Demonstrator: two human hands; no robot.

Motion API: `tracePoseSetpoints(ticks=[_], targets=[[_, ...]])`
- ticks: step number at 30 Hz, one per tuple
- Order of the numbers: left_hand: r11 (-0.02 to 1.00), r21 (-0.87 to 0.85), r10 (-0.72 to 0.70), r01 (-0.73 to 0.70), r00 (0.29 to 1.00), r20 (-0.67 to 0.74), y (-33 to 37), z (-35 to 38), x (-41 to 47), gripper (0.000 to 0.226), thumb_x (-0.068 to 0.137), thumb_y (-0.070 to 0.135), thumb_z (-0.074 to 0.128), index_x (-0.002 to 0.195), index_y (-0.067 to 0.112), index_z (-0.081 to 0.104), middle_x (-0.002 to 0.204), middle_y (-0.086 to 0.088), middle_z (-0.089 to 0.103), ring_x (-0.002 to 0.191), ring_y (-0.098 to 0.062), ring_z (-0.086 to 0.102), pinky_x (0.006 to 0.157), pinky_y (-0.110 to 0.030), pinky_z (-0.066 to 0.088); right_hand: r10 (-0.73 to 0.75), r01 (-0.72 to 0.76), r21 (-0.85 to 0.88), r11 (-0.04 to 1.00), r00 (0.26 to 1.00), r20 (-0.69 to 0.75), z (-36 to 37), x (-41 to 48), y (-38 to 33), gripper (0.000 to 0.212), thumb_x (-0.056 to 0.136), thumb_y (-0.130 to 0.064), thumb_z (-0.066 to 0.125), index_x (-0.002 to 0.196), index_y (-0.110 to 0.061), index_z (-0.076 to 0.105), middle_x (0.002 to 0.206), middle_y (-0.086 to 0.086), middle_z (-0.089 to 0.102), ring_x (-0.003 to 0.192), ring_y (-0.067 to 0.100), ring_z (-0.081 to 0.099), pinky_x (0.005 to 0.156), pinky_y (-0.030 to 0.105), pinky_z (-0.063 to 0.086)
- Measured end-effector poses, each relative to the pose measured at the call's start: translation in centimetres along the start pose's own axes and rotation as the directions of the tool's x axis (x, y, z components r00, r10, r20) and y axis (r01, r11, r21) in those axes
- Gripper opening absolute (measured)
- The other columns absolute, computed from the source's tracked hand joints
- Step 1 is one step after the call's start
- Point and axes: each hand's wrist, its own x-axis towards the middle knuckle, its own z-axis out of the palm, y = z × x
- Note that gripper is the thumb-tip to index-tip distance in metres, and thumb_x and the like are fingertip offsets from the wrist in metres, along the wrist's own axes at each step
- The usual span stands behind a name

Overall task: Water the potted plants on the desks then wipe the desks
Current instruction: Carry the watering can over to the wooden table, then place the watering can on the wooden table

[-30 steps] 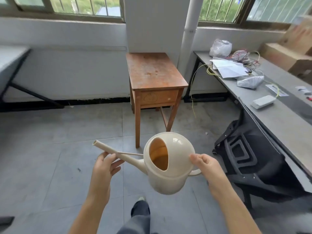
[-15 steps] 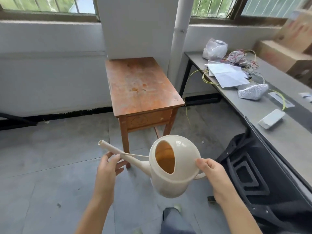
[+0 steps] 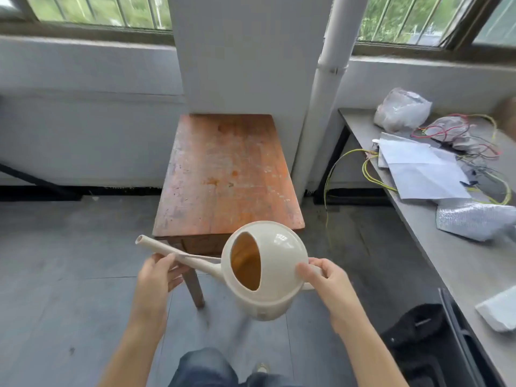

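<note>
Cream plastic watering can (image 3: 268, 275), right hand (image 3: 325, 277) closed on its handle and left hand (image 3: 156, 277) cupping the spout, now hangs nearer the wooden table (image 3: 223, 174)'s front edge; we see no plants yet.

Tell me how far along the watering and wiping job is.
Done: nothing visibly. In hand: the watering can, right hand on its handle, left hand under the spout. Left: no potted plant in view; wooden table and cluttered grey desk show no wiping.
</note>
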Motion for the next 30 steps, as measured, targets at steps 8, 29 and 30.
tracePoseSetpoints(ticks=[8, 29, 30], targets=[[0.996, -0.076, 0.042, -0.045, 0.999, -0.032, 2.9, 3.9, 5.6, 0.019, 0.095, 0.011, 0.036, 0.092, 0.012, 0.056, 0.087, -0.006, 0.064, 0.085, -0.022, 0.061, 0.076, -0.032, 0.045, -0.012, 0.014, -0.029, 0.999, 0.996, 0.083, -0.5, 8.6, -3.6, 0.078, 0.038, -0.064, 0.063, 0.095, -0.011, 0.062, 0.113, 0.006, 0.064, 0.099, 0.015, 0.062, 0.068, 0.019, 0.042], [0.975, -0.216, 0.068, -0.058, 0.997, 0.043, 11.3, 8.5, 38.1, 0.017, 0.091, 0.012, 0.04, 0.091, 0.022, 0.055, 0.097, -0.002, 0.063, 0.093, -0.021, 0.061, 0.073, -0.03, 0.043, 0.02, -0.013, -0.081, 0.997, 0.997, 0.08, 9.4, 39.6, -18.3, 0.042, 0.09, -0.047, 0.041, 0.078, -0.018, 0.069, 0.069, -0.004, 0.07, 0.075, 0.012, 0.067, 0.085, 0.031, 0.046], [0.975, -0.215, 0.071, -0.06, 0.997, 0.044, 11.6, 9.0, 39.4, 0.016, 0.091, 0.013, 0.041, 0.092, 0.022, 0.055, 0.099, -0.003, 0.063, 0.094, -0.021, 0.062, 0.073, -0.029, 0.043, 0.024, -0.02, -0.069, 0.997, 0.998, 0.059, 9.7, 41.2, -18.8, 0.042, 0.091, -0.046, 0.041, 0.071, -0.019, 0.067, 0.066, -0.003, 0.069, 0.074, 0.015, 0.066, 0.088, 0.033, 0.045]])
